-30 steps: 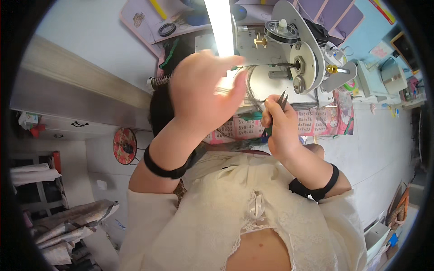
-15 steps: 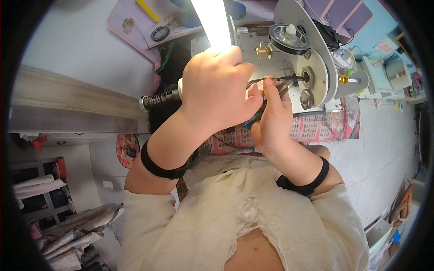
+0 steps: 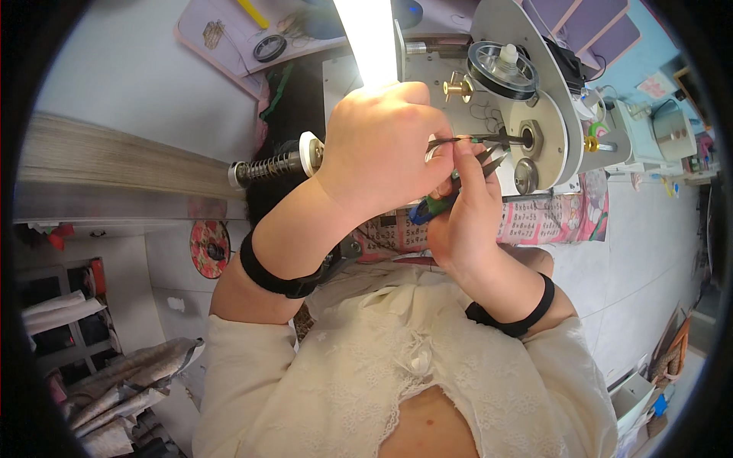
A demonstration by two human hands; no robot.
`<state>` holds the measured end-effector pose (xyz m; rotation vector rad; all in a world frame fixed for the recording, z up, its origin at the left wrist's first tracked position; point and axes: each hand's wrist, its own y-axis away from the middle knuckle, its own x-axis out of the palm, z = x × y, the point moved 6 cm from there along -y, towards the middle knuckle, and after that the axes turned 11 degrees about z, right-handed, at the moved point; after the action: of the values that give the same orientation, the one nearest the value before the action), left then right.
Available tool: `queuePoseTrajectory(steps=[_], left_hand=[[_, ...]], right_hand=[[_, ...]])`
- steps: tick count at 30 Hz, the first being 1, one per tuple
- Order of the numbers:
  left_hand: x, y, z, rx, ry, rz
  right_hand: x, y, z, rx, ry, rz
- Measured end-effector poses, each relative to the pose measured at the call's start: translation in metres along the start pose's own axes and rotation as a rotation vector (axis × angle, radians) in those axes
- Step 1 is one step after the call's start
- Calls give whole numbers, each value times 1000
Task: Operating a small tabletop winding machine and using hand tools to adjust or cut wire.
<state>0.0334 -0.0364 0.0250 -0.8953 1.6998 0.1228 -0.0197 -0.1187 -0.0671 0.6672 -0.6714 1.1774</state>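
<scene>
A thin dark strand [image 3: 492, 140] runs from the closed fingers of my left hand [image 3: 382, 145] to the centre of a hex nut [image 3: 530, 140] on the machine's round white plate [image 3: 555, 145]. My right hand [image 3: 469, 217] is closed on scissors with blue and green handles [image 3: 421, 212]. Their dark pointed blades [image 3: 492, 163] stick out past my fingers, just below the strand. My right thumb and fingertips are at the strand too; whether they pinch it is unclear. Left of my left hand lies a spring-loaded rod [image 3: 269, 166] with a white disc.
A clear-sided spool [image 3: 504, 70] and a brass fitting [image 3: 458, 88] sit on the machine above my hands. A glaring tube lamp [image 3: 365, 38] stands behind my left hand. Pink printed cloth [image 3: 527, 217] hangs below the machine. A wooden ledge [image 3: 122, 168] is at left.
Both hands have shifted slightly right in the picture, and the machine appears shifted too. The scissor blades and blue handle show more plainly now. Both hands stay closed.
</scene>
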Motion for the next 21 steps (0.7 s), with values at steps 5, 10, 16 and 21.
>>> queuePoseTrajectory(steps=[5,10,16,21], left_hand=[[0,1,4,-14,65,1],[1,1,6,-1,124,4],[2,-1,8,-23,184,37],[3,-2,8,-50,213,55]], right_hand=[[-6,-1,1,-42,-25,10],[-13,-3,-2,-96,-11,65],[-12,-4,1,-173,79,84],[-13,-6,0,-209,105,79]])
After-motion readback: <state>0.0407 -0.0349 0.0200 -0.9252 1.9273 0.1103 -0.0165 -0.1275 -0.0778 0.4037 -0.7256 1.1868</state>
